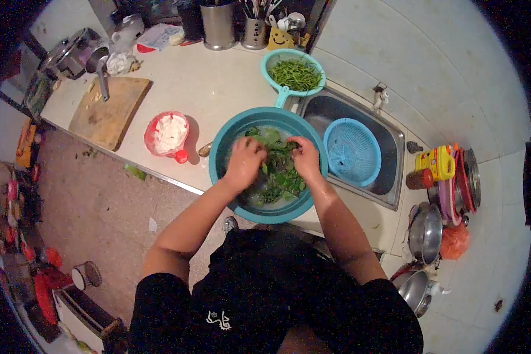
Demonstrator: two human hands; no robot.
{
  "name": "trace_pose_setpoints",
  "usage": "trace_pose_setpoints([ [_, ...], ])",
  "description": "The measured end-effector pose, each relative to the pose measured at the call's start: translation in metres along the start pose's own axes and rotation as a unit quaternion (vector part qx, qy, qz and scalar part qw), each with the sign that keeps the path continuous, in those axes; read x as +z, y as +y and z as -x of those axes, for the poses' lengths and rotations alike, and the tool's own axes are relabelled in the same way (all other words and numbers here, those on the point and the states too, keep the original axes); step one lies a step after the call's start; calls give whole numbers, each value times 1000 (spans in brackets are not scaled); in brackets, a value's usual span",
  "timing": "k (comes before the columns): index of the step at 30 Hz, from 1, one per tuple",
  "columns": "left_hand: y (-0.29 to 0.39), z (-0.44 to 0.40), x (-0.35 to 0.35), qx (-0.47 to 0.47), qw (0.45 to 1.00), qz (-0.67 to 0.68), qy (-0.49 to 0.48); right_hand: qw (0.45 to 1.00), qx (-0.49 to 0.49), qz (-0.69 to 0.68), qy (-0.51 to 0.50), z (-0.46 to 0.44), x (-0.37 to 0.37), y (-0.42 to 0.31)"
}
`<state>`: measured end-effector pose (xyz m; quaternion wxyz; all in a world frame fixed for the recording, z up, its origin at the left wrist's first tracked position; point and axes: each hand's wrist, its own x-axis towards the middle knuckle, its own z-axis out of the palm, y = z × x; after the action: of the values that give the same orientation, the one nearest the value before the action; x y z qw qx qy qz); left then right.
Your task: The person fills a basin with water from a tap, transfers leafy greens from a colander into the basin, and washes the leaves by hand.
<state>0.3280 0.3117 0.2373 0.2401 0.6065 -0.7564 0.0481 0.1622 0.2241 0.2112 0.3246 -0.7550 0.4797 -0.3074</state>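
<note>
A teal plastic basin (pixel 304 209) stands on the counter before me, with leafy greens (pixel 288 180) in water inside it. My left hand (pixel 246 160) is in the left half of the basin, its fingers curled around some of the leaves. On the right side, my right hand (pixel 306 157) pinches a bunch of the same greens between thumb and fingers. Both wrists come over the near rim. The fingertips of each hand are partly hidden among the leaves.
Right of the basin, a blue plastic colander (pixel 369 150) sits in the metal sink (pixel 395 171). Behind is a light-blue strainer (pixel 267 64) of green vegetables. A red cup of white powder (pixel 170 133) and a wooden cutting board (pixel 115 118) with a knife-like metal utensil stand left.
</note>
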Motion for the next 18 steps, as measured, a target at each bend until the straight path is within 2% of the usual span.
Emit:
trace_pose_setpoints([
  [1,-7,-2,2,-30,998,8,-59,998,-60,16,-16,-2,2,3],
  [2,-9,-5,9,-31,998,8,-59,998,-60,16,-16,0,9,4],
  [4,-8,-14,23,-119,984,-18,-130,990,-86,112,-27,5,29,2],
  [5,-8,-17,27,-159,968,16,-196,970,-52,197,-130,5,35,5],
  [6,-11,-16,37,-159,968,15,-195,970,-53,197,-129,6,41,10],
  [8,-18,-13,61,-182,952,56,-241,919,-72,314,-227,7,51,24],
  [9,-18,-11,61,-158,960,23,-228,894,-117,348,-256,1,61,43],
  [10,-25,-10,70,-158,961,22,-228,894,-117,348,-256,-6,55,34],
  [12,-43,-7,92,-152,958,30,-240,962,77,182,-189,-18,39,11],
  [13,-43,-7,83,-152,958,30,-240,975,87,149,-143,-21,30,-3],
  [14,-42,-7,74,-179,959,98,-195,975,87,149,-143,-23,32,-4],
  [15,-39,-9,61,-204,954,164,-149,986,22,135,-92,-25,36,-4],
  [16,-34,-13,51,-204,954,164,-149,991,-43,121,-41,-26,42,-4],
  [18,-25,-20,36,-315,899,260,-158,982,-75,166,-43,-19,57,-3],
])
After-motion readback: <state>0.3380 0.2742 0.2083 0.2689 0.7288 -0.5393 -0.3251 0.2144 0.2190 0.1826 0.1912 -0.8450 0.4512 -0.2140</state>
